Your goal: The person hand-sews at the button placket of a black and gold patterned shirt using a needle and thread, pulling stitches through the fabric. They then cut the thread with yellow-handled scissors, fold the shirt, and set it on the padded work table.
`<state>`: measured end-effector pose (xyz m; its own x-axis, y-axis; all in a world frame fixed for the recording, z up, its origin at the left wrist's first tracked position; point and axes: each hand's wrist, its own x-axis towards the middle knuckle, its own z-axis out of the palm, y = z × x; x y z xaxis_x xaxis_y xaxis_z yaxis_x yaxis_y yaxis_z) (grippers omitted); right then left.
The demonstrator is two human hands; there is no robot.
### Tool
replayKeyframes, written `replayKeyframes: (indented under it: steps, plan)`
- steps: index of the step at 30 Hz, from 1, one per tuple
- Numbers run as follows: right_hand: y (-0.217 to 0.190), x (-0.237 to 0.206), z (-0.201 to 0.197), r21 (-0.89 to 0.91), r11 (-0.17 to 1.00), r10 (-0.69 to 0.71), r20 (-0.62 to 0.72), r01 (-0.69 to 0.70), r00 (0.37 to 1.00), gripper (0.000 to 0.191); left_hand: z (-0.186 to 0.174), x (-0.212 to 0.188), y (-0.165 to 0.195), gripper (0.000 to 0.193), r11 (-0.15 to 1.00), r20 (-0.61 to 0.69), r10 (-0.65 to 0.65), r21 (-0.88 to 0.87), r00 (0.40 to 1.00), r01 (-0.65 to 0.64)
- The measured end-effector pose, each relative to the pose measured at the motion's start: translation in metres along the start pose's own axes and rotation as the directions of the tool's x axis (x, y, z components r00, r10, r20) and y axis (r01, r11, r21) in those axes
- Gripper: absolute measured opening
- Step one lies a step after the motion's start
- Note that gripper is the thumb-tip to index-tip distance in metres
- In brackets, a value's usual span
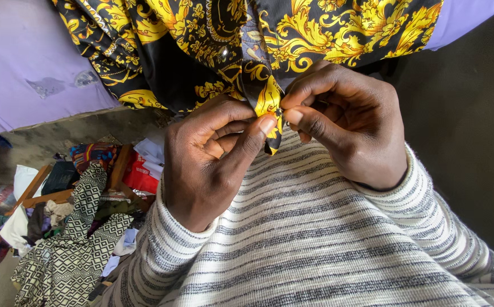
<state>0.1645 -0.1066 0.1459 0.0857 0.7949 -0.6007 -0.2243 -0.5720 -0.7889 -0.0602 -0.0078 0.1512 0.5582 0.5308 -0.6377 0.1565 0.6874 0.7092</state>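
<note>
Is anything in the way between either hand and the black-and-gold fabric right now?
Nothing visible. The left hand and right hand both already pinch a narrow fold of the black-and-gold fabric between thumb and fingers, meeting at the same spot above the striped sleeves.

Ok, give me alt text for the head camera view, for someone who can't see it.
Two bare hands, left hand and right hand, pinch a narrow edge of black and gold patterned fabric between their fingertips, above grey-striped knit sleeves. Lower left lies a pile of mixed clothes; a lilac surface is upper left.
</note>
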Motion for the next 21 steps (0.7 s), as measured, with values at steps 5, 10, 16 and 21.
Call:
replayKeyframes:
  steps: [5, 10, 16, 21]
  plan:
    - [0.013, -0.002, 0.004, 0.081, 0.995, -0.057, -0.033, 0.059, 0.998, 0.015, 0.002, 0.000, -0.002, 0.019, 1.000, -0.042, -0.023, 0.008, 0.999, 0.023]
    - [0.023, 0.001, 0.013, 0.185, 0.976, -0.107, -0.076, 0.120, 0.991, 0.018, 0.004, -0.001, -0.007, 0.019, 0.998, -0.017, 0.021, 0.051, 1.000, -0.020]
    - [-0.001, 0.012, 0.020, -0.257, 0.945, -0.220, -0.043, 0.202, 0.975, 0.018, 0.001, 0.004, -0.016, 0.019, 0.992, -0.096, 0.047, 0.121, 0.994, -0.036]
    - [-0.017, 0.028, 0.019, -0.366, 0.891, -0.281, 0.022, 0.270, 0.959, 0.017, -0.001, 0.008, -0.023, 0.016, 0.948, -0.118, 0.184, 0.284, 0.976, -0.144]
